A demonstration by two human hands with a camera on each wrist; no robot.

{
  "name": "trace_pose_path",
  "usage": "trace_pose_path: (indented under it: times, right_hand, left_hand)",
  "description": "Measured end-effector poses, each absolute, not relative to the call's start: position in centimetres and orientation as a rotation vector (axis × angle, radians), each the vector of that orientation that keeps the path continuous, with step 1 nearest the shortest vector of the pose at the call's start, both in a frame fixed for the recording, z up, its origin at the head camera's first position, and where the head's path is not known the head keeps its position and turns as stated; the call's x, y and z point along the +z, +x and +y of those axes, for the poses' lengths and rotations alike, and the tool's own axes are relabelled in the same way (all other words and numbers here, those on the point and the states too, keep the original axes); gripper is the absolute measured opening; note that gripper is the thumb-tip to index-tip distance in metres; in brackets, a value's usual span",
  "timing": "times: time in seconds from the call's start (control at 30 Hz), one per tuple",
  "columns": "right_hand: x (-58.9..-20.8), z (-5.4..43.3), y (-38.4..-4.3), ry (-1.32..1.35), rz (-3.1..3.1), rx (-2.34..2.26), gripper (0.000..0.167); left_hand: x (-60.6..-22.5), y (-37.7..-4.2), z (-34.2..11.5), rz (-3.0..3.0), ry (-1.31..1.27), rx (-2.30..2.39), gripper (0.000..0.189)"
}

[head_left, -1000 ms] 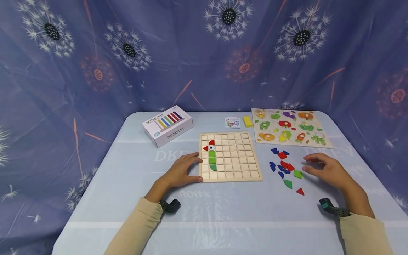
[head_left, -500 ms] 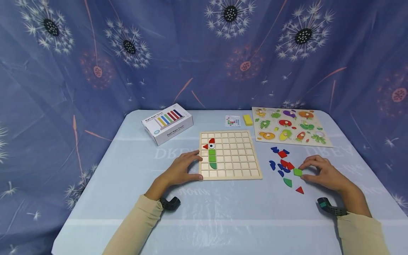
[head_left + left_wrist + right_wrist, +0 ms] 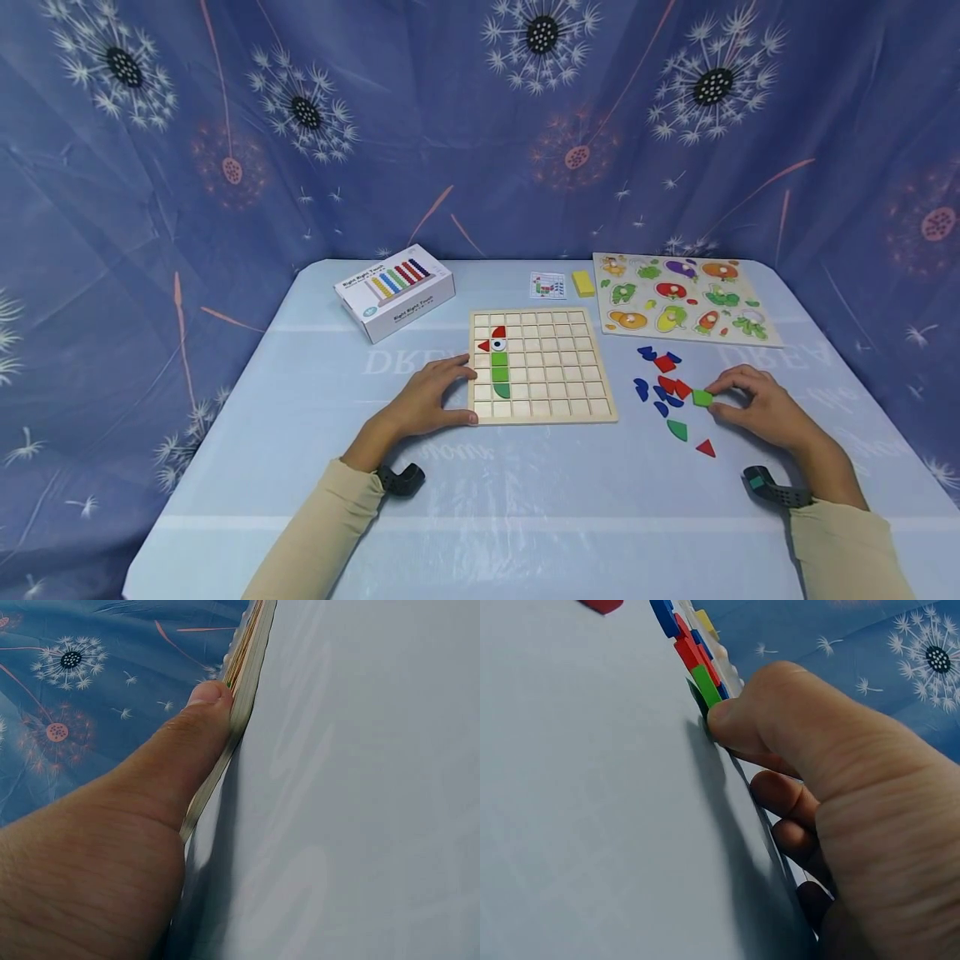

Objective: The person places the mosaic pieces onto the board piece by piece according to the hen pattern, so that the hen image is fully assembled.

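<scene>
In the head view, my right hand pinches a green square tile between thumb and fingers at the right of the loose pieces. The right wrist view shows the thumb against that tile's edge. My left hand rests at the left edge of a wooden grid board, its thumb on the rim near the front corner. On the board's left side sit a red triangle, a red quarter piece, a round eye tile, two green squares and a green quarter piece.
Blue half-round pieces, red pieces, a green quarter piece and a red triangle lie right of the board. Behind are a white box, a picture card, a yellow block and a vegetable puzzle.
My right hand has come down to the left, closed thumb and fingers on the green square and shifted it slightly toward the back. My left hand keeps its place at the board.
</scene>
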State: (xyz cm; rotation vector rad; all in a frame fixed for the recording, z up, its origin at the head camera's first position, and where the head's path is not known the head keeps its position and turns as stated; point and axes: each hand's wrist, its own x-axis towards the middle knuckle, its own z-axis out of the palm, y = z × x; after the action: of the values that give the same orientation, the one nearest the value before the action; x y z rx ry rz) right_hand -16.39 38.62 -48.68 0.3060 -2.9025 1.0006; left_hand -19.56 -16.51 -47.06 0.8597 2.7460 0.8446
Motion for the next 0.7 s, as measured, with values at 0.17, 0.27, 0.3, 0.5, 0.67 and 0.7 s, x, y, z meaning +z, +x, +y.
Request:
trace_pose_path:
  times: [0.17,0.27,0.3,0.5,0.67,0.7]
  right_hand:
    - [-48.5,38.5,-16.3,0.277,-2.915,0.993,0.025]
    - [-48.5,38.4,-16.2,0.296,-2.899,0.980,0.024]
    - [-48.4,38.4,-16.2,0.305,-2.889,0.973,0.024]
    - [-48.4,37.6,-16.7,0.388,-2.791,0.988,0.024]
    - [-48.4,36.8,-17.0,0.420,-2.766,0.995,0.025]
    - [-48.3,36.6,-17.0,0.420,-2.766,0.988,0.025]
  left_hand:
    - [-47.2,-19.6,-16.5,2.745,0.867,0.854,0.070]
    - [-47.3,-19.6,-16.5,2.742,0.862,0.851,0.071]
    - [-47.4,-19.6,-16.5,2.741,0.860,0.852,0.071]
    - [-47.4,-19.6,-16.6,2.739,0.850,0.866,0.070]
    - [-47.3,-19.6,-16.5,2.742,0.842,0.855,0.071]
    - [-47.3,-19.6,-16.5,2.741,0.840,0.856,0.071]
